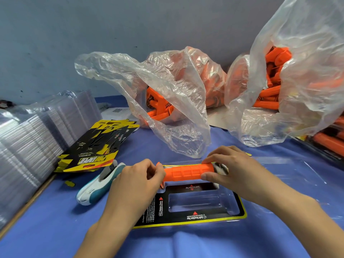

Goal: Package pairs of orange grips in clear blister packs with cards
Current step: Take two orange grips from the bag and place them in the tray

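Note:
An orange grip [188,172] lies crosswise over the far slot of a clear blister pack [201,202] that sits on a black and yellow card [188,218] on the blue table. My left hand [137,183] pinches the grip's flanged left end. My right hand [230,170] holds its right end between thumb and fingers. The near slot of the blister pack holds nothing. Whether the grip is seated in the far slot I cannot tell.
Two clear plastic bags of orange grips [163,101] [275,86] stand at the back. A pile of printed cards [96,148] and stacks of clear blisters [28,138] lie on the left. A white and teal stapler [100,183] rests beside my left hand. Packed grips [331,144] show at the right edge.

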